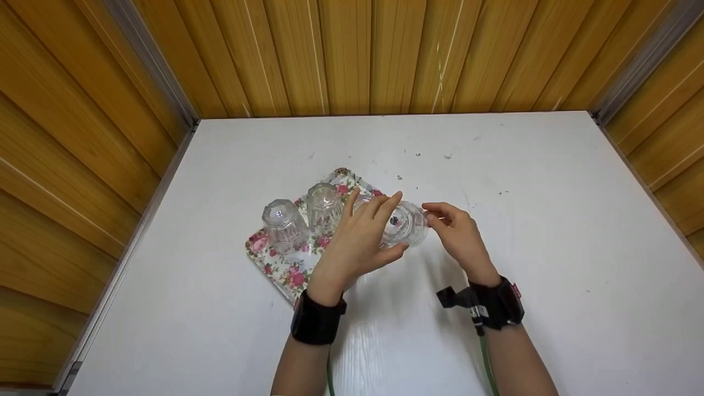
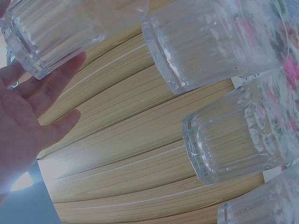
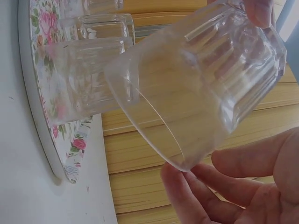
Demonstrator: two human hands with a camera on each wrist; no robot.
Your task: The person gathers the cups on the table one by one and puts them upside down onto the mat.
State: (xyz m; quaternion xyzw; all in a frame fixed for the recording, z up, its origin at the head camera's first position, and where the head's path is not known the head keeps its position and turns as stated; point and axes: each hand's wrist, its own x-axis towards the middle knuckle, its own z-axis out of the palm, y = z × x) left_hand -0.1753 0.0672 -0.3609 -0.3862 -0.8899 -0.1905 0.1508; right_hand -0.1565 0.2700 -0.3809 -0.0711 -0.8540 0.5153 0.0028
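A clear, fluted drinking glass (image 3: pixel 163 88) hangs tilted between the two hands, its rim lower than its thick base. My left hand (image 1: pixel 357 236) holds it near the base from above, thumb and fingers spread around the sides. At the rim, the thumb and fingertips of my right hand (image 1: pixel 459 236) pinch the edge. Beside them lies a flower-patterned tray (image 1: pixel 280 275), bearing more upside-down glasses: one glass (image 1: pixel 284 225) at the left, a second glass (image 1: pixel 324 206) next to it, and a third glass (image 2: pixel 215 42) largely hidden by my left hand in the head view.
The tray rests at a slant on a white table (image 1: pixel 528 231). Wood-patterned panels (image 1: pixel 352 60) close off the back and both sides. Black bands (image 1: pixel 498 302) sit around both wrists, with green cables (image 1: pixel 487 363) trailing toward the near edge.
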